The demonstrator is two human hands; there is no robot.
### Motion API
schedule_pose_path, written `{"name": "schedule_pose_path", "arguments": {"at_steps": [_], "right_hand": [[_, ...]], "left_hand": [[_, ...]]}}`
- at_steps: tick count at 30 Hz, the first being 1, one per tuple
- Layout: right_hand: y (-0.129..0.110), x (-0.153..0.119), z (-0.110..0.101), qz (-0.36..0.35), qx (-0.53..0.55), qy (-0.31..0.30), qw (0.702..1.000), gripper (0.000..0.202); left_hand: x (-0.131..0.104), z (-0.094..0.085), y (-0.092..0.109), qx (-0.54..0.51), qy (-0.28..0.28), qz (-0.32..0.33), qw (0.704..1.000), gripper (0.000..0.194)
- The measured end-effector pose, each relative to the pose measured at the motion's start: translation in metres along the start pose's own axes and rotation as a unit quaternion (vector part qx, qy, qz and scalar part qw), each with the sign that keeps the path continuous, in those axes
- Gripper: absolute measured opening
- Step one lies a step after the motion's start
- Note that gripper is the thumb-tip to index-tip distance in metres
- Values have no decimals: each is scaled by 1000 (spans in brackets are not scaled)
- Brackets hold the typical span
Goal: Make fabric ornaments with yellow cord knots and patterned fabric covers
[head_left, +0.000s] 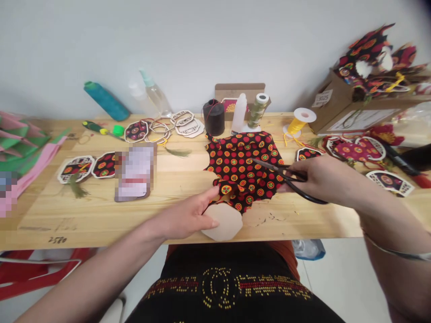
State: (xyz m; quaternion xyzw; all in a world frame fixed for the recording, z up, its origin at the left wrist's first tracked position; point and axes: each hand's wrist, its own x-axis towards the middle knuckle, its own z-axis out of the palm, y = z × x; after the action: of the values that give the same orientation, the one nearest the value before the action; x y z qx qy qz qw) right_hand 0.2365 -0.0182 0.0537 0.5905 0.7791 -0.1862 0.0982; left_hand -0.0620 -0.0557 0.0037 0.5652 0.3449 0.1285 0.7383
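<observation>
A black cloth with red and yellow flower dots lies spread on the wooden table, its edges jagged. My left hand pinches a pale eight-sided card at the table's front edge, with a bunched fold of the cloth just above it. In my right hand are black-handled scissors, their blades pointing left over the right part of the cloth. Some fingers of my right hand are hidden beneath the handles and the cloth.
Behind the cloth stand a black thread cone, a white bottle and a yellow ribbon spool. A phone lies left, near patterned ornaments. A cardboard box of cloth pieces fills the back right.
</observation>
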Motion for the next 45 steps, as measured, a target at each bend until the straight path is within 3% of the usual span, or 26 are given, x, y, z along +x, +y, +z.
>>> {"name": "schedule_pose_path", "arguments": {"at_steps": [6,10,12,13,15,18,25,33,39,45], "right_hand": [[-15,23,38,25,-61,87,994,25],[-27,12,45,-16,-40,237,971,24],[-39,0,43,-57,32,266,962,27],[-46,-6,43,-75,101,250,960,31],[-61,-14,45,-117,243,136,953,33],[-77,-15,54,-149,370,5,917,42],[-85,1,66,-115,528,-89,836,27],[-85,2,65,-110,561,-120,812,22],[-85,2,71,-126,545,-104,823,14],[-84,2,76,-169,522,-49,834,14]], "left_hand": [[-2,4,-5,-58,32,-27,997,80],[-5,2,-10,-25,52,-20,998,88],[-5,3,-10,-8,54,-13,998,87],[-5,4,-9,-1,50,-10,999,86],[-3,6,-5,8,31,0,999,83],[-1,9,-1,45,13,29,998,77],[-4,5,-7,195,55,-7,979,75],[-3,7,-3,234,39,-8,971,73],[-2,7,-2,243,43,-14,969,73],[-2,6,-1,201,50,33,978,66]]}}
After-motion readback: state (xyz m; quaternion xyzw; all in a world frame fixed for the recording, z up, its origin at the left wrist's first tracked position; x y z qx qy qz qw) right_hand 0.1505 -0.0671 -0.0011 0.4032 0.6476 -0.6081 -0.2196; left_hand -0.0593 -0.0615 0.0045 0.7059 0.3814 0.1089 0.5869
